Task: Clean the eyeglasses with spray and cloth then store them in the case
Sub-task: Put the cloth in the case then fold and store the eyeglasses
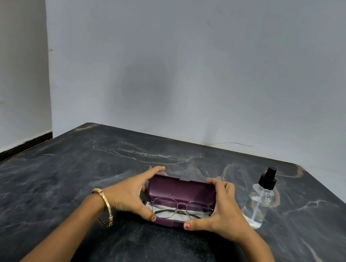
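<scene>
Gripping open purple hard-shell glasses case [181,191] at both ends: left hand [133,192], right hand [222,210], fingers curled on lid, thumbs on front rim. Thin metal-framed eyeglasses [180,208] lying inside case on white cloth [168,214]. Clear spray bottle with black nozzle [259,202] standing right of case.

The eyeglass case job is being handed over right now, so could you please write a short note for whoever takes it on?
Left hand: grips the left end of the open purple case, fingers on the lid, thumb at the front edge.
Right hand: grips the right end the same way.
Eyeglasses: folded, lying in the case on a white cloth.
Spray bottle: upright on the table, to the right of the case, apart from it.
Done: glasses and cloth are in the case. Whether they were cleaned cannot be told.
Left: shut the lid.
</scene>
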A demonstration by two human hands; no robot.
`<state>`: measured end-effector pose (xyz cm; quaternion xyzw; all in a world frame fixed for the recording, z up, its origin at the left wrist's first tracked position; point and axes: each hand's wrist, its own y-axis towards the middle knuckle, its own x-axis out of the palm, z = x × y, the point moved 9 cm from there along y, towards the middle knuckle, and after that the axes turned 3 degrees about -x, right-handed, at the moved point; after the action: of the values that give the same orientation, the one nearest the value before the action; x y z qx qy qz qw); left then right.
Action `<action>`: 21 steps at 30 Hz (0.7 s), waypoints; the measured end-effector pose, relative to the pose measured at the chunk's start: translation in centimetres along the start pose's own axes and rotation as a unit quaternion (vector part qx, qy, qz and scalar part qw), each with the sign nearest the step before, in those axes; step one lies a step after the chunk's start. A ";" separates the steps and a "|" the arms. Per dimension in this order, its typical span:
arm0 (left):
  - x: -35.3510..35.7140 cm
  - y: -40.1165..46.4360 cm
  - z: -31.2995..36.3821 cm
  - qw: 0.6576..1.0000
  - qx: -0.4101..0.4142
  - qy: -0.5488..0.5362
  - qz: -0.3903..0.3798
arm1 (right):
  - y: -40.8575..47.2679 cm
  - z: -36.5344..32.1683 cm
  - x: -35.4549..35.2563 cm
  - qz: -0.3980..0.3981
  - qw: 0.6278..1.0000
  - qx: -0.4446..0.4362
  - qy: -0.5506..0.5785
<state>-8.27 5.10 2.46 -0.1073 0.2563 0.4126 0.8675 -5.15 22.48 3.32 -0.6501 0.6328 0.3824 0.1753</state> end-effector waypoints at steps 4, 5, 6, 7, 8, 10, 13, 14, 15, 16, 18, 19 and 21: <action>-0.7 -0.2 0.5 0.999 0.026 0.007 0.032 | 0.0 -1.3 -0.3 0.027 0.998 -0.047 -0.020; -1.0 -0.4 0.6 0.999 0.032 0.008 0.042 | 0.0 -1.8 -0.3 0.032 0.997 -0.063 -0.035; -0.7 -0.1 0.8 0.999 0.033 0.009 0.041 | -0.2 -1.6 -0.4 0.035 0.996 -0.069 -0.051; -0.4 0.0 1.0 0.999 0.036 0.009 0.041 | -0.5 -1.5 -0.3 0.036 0.994 -0.073 -0.070; -0.6 -0.1 1.1 0.998 0.042 0.005 0.049 | -0.5 -1.8 -0.1 0.033 0.992 -0.081 -0.090; -0.8 -0.2 1.4 0.997 0.055 0.005 0.061 | -0.5 -2.0 -0.1 0.033 0.989 -0.085 -0.113; -1.1 -0.1 1.3 0.995 0.056 0.045 0.075 | -0.4 -2.5 -0.4 0.042 0.986 -0.091 -0.131; -1.0 0.0 1.3 0.993 0.053 0.069 0.076 | -0.4 -2.6 -0.3 0.042 0.985 -0.093 -0.139; -0.6 0.1 1.3 0.992 0.050 0.091 0.074 | -0.4 -2.7 -0.1 0.039 0.984 -0.093 -0.148; -0.2 0.3 1.3 0.990 0.047 0.114 0.071 | -0.4 -2.8 0.1 0.035 0.983 -0.093 -0.156; 0.8 0.6 1.2 0.981 0.043 0.173 0.072 | -0.3 -2.7 0.3 0.031 0.981 -0.091 -0.168; 1.1 0.7 1.2 0.975 0.041 0.204 0.075 | -0.3 -2.7 0.3 0.030 0.980 -0.090 -0.172; 1.6 0.9 1.2 0.964 0.043 0.250 0.076 | -0.3 -2.6 0.5 0.027 0.979 -0.092 -0.178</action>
<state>-7.71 7.21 2.69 -0.1496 0.4899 0.4260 0.7457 -4.21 20.35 4.55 -0.5677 0.5707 0.5532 0.2145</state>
